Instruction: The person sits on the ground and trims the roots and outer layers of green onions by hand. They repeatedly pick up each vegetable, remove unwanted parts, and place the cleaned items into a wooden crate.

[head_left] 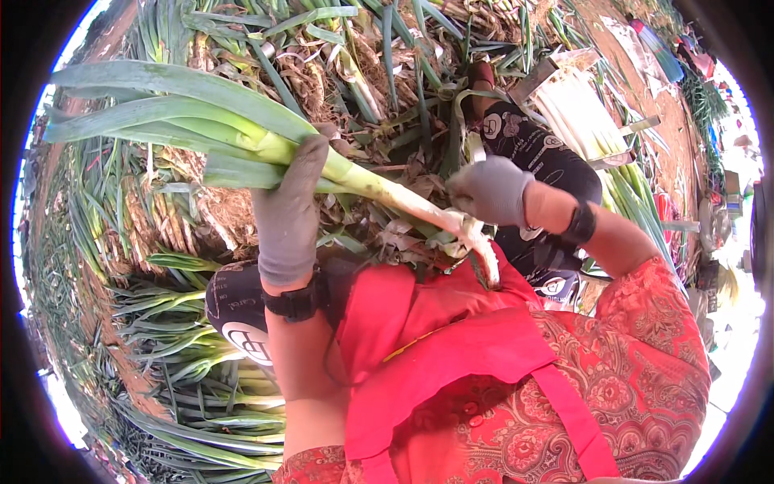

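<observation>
So the hands are apart here. Left hand (pixel 289 214), gray glove, comes up on a nearly vertical forearm and is wrapped round a long green onion (pixel 387 192) just below the leaves. The onion slants across above the lap, root end down by the red apron (pixel 451 355). Right hand (pixel 493 192) reaches in from the right, knuckles up, fingers curled near the lower stalk; can't tell if they're clamped on anything.
</observation>
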A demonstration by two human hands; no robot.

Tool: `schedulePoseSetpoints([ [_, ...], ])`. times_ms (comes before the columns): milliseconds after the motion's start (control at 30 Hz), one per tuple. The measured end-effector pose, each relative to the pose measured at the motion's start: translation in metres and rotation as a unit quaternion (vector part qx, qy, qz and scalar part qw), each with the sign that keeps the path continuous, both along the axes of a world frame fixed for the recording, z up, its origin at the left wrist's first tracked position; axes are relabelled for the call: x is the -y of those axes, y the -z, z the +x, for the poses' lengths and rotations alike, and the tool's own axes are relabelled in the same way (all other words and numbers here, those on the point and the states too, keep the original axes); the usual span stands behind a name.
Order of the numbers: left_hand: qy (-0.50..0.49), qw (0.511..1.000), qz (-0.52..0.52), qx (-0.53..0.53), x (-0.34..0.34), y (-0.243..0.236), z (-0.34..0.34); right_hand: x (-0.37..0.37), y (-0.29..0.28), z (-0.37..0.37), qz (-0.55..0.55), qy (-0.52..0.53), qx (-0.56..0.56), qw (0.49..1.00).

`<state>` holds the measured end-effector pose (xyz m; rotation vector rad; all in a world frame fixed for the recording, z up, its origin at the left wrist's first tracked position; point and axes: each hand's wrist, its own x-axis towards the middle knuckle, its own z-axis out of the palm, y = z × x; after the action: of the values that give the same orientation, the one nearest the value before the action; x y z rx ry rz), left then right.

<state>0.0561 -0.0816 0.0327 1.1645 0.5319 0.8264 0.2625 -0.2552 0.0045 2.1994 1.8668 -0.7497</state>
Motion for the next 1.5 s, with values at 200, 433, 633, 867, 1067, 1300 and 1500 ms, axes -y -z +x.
schedulePoseSetpoints([
  [200, -0.09, 0.995, 0.027, 0.015, 0.003, 0.016, 0.022, 0.013, 0.015, 0.004, 0.216, 0.163, 0.058, 0.961],
  [433, -0.193, 0.96, 0.157, -0.131, -0.005, 0.042, 0.042, -0.104, -0.016, -0.104, 0.641, 0.322, -0.404, 0.568],
  [633, -0.167, 0.972, 0.103, -0.127, -0.018, 0.058, 0.028, -0.147, 0.022, -0.112, 0.591, 0.391, -0.426, 0.562],
  [867, -0.145, 0.989, 0.029, -0.007, 0.013, 0.008, 0.032, -0.076, 0.172, -0.03, 0.378, 0.465, -0.112, 0.793],
  [1067, -0.121, 0.992, 0.011, 0.026, 0.007, 0.016, 0.024, -0.053, 0.06, -0.014, 0.271, 0.375, -0.569, 0.679],
  [1300, -0.143, 0.986, 0.047, -0.069, 0.02, 0.005, 0.036, -0.088, -0.013, -0.09, 0.623, 0.248, -0.279, 0.687],
  [1500, -0.158, 0.983, 0.049, 0.075, 0.023, 0.01, 0.03, -0.086, 0.05, -0.059, 0.336, 0.357, -0.132, 0.862],
])
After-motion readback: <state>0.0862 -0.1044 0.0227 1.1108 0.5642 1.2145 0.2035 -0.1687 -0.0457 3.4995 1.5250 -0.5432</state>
